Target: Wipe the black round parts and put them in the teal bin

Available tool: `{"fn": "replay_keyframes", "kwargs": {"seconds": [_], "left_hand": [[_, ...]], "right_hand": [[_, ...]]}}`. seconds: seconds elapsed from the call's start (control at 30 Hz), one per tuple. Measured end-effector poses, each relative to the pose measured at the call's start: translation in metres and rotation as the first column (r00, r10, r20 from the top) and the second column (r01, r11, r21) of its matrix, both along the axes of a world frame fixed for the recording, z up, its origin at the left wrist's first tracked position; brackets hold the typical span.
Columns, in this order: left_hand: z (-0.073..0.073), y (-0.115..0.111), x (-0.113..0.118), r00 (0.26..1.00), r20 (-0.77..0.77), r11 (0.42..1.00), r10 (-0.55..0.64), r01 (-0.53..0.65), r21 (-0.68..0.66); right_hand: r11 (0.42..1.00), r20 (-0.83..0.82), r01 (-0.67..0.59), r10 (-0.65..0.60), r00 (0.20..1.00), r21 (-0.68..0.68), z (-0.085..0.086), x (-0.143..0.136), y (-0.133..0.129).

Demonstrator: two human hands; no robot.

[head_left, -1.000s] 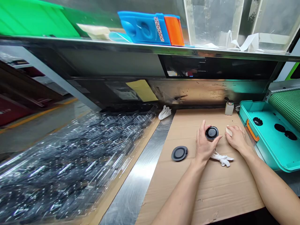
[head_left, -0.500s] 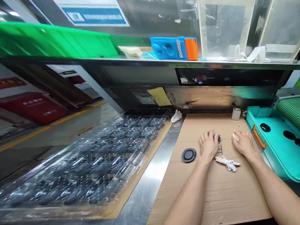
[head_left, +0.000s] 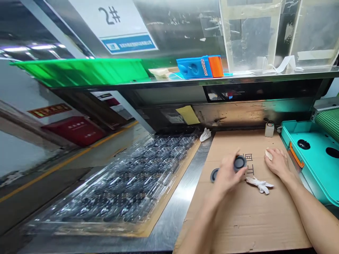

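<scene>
My left hand (head_left: 228, 173) is closed on a small dark grey round cap (head_left: 239, 162), tilted up off the cardboard sheet (head_left: 246, 218). Partly hidden behind that hand, a wider dark grey disc (head_left: 214, 175) lies on the cardboard. To the right, my right hand (head_left: 278, 162) rests on the sheet, its fingers closed around a small off-white pad (head_left: 268, 155); the pad's exact kind is unclear. Between the forearms lies a crumpled, knotted white cloth (head_left: 260, 185).
A clear plastic tray (head_left: 116, 180) of dark parts fills the left side. At right stands a teal bin (head_left: 315, 165) holding black round pieces. A small bottle (head_left: 269, 129) is at the cardboard's back edge. Overhead runs a shelf with a green bin (head_left: 87, 72).
My left hand has lifted the round cap off the cardboard and moved slightly left, partly covering the wider disc. My right hand stays put with the pad. The view has shifted a little.
</scene>
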State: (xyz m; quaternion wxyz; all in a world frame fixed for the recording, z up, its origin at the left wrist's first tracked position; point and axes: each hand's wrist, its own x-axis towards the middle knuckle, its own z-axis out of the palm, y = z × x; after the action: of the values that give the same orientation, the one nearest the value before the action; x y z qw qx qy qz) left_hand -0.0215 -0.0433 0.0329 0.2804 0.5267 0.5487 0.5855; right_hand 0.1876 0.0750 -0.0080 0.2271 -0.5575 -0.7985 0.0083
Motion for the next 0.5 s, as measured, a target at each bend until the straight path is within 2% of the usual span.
{"fn": "replay_keyframes", "kwargs": {"seconds": [0.1, 0.17, 0.23, 0.33, 0.4, 0.5], "left_hand": [[0.014, -0.038, -0.045, 1.0, -0.026, 0.994, 0.01, -0.013, -0.106], [0.013, -0.054, -0.075, 0.998, 0.023, 0.979, 0.055, -0.049, -0.2], [0.006, -0.059, -0.097, 0.998, 0.002, 0.953, 0.06, -0.057, -0.296], [-0.007, -0.055, -0.104, 0.971, -0.217, 0.921, -0.099, 0.007, -0.389], [-0.012, -0.049, -0.098, 0.895, -0.4, 0.915, -0.197, 0.021, -0.403], [-0.011, -0.041, -0.087, 0.779, -0.576, 0.912, -0.248, -0.013, -0.411]], "right_hand": [[1.0, -0.016, 0.003, -0.003, 1.0, -0.016, -0.002, -0.002, -0.001], [0.999, -0.025, 0.003, -0.004, 1.0, -0.037, -0.001, -0.004, -0.002], [0.999, -0.031, 0.006, -0.008, 1.0, -0.053, 0.0, -0.004, -0.004], [0.997, -0.035, 0.012, -0.014, 0.999, -0.071, 0.002, -0.004, -0.006], [0.997, -0.032, 0.018, -0.021, 0.999, -0.079, 0.001, -0.004, -0.006], [0.996, -0.025, 0.009, -0.012, 1.0, -0.086, -0.003, -0.004, -0.003]]}}
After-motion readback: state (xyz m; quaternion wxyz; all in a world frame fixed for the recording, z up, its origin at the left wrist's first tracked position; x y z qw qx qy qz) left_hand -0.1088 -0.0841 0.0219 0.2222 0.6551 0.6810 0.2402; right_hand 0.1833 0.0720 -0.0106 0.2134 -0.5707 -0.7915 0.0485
